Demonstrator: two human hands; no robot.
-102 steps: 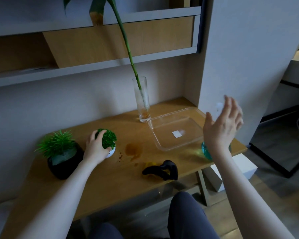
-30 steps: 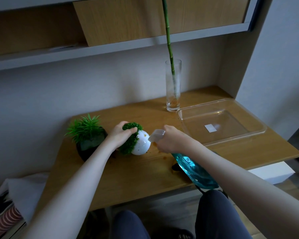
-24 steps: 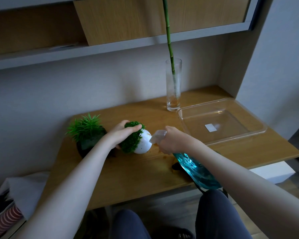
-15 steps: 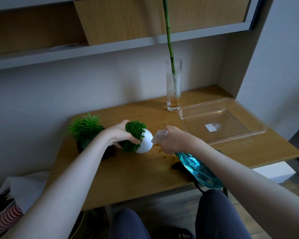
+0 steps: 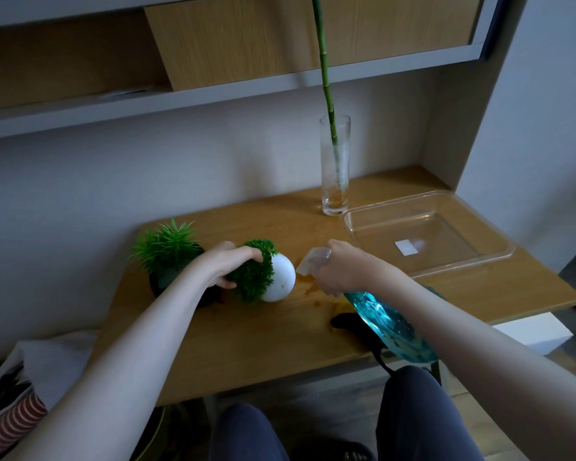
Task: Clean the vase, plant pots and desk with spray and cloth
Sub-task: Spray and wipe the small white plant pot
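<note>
My left hand point(image 5: 222, 266) grips the green top of a small white round plant pot point(image 5: 280, 277), tipped on its side above the wooden desk point(image 5: 263, 344). My right hand point(image 5: 346, 269) holds a blue spray bottle point(image 5: 389, 322), whose clear nozzle point(image 5: 308, 262) points at the white pot from a few centimetres away. A black plant pot point(image 5: 167, 277) with spiky green leaves stands at the left, partly behind my left hand. A tall glass vase point(image 5: 335, 168) with a bamboo stem stands at the back. A dark cloth point(image 5: 350, 322) lies near the front edge, partly hidden by the bottle.
A clear plastic tray point(image 5: 473, 257) lies on the right half of the desk. Brown stains point(image 5: 308, 287) mark the wood under the nozzle. Shelves point(image 5: 180, 94) hang above the desk and a side panel point(image 5: 463, 128) closes it on the right. My knees are below the front edge.
Since 3.4 s ago my right hand took up the spray bottle and my left hand lifted and tipped the white pot. Over the last second the pot has turned slightly, nozzle staying close.
</note>
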